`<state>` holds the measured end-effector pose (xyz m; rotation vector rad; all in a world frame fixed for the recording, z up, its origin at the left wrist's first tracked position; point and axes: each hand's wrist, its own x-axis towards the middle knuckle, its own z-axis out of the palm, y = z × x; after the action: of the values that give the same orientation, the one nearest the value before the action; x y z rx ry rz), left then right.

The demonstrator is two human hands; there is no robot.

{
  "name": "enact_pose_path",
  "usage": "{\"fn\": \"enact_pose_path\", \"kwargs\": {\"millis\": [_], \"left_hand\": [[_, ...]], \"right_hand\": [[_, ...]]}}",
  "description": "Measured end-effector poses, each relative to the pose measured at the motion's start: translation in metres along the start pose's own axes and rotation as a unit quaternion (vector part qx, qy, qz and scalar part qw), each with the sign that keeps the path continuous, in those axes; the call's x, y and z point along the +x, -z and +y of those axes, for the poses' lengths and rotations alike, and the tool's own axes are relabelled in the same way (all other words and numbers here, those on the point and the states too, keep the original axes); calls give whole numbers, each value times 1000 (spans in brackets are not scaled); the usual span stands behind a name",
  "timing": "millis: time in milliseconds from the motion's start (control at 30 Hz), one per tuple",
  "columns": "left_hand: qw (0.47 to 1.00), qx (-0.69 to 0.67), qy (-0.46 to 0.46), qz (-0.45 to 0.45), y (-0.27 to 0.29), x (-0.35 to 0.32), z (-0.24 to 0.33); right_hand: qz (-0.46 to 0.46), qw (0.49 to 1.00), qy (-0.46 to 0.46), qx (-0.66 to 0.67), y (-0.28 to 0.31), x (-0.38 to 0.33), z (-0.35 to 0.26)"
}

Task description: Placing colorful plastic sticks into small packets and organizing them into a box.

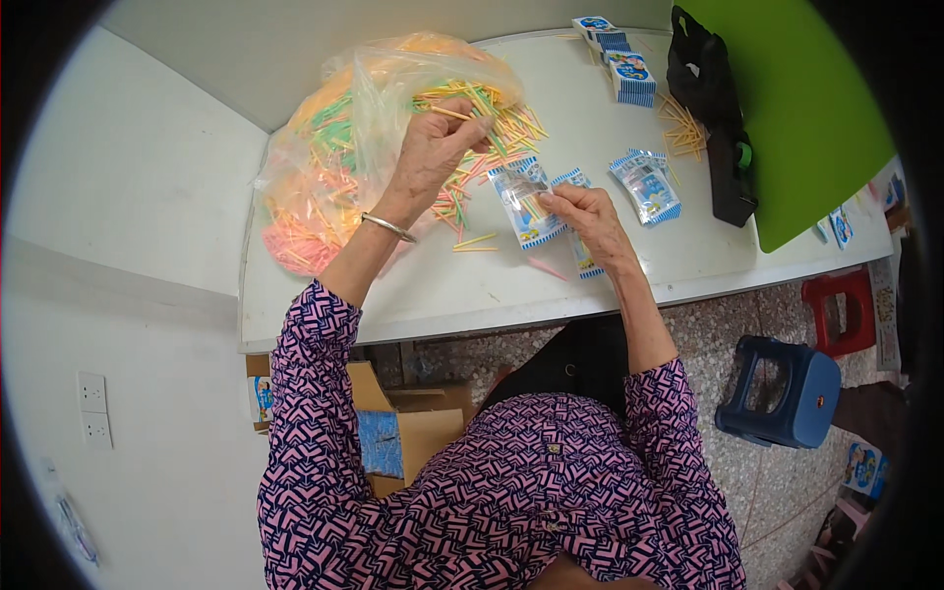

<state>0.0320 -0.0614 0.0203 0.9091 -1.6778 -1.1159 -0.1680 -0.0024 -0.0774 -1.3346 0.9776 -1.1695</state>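
Observation:
My left hand [440, 146] is closed round a few thin yellow and green candy sticks [484, 106], just above the loose pile. My right hand [587, 218] pinches the upper edge of a small blue-and-white clear packet [531, 214], which has some sticks showing inside it. Partly under that packet and my right hand lies another similar packet [587, 258]. To the left, a big clear plastic bag [366, 93] spills pink, green, yellow and orange sticks onto the white table [413, 310]. Two yellow sticks [475, 244] and a pink one lie near the packets.
Right of my hands is a pile of packets [645, 187]. Farther back stand stacked packets [629, 77] beside loose yellow sticks [681, 128]. A black tape dispenser [730, 172] stands against a green panel [816, 118]. Below are a cardboard box [430, 442], a blue stool [787, 391] and a red stool [844, 313].

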Motion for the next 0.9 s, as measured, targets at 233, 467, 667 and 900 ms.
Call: {"fn": "enact_pose_path", "kwargs": {"millis": [233,467,667,900], "left_hand": [[993,-24,85,-82,-2,-7,-23],[985,-20,143,-91,-8,-13,-26],[975,-77,174,-112,2,-5,-20],[989,117,35,-87,14,-1,-6]], "right_hand": [[-2,1000,-15,16,0,0,2],[5,1000,4,24,-3,0,3],[5,1000,10,27,-2,3,4],[-4,998,9,55,-3,7,1]]}}
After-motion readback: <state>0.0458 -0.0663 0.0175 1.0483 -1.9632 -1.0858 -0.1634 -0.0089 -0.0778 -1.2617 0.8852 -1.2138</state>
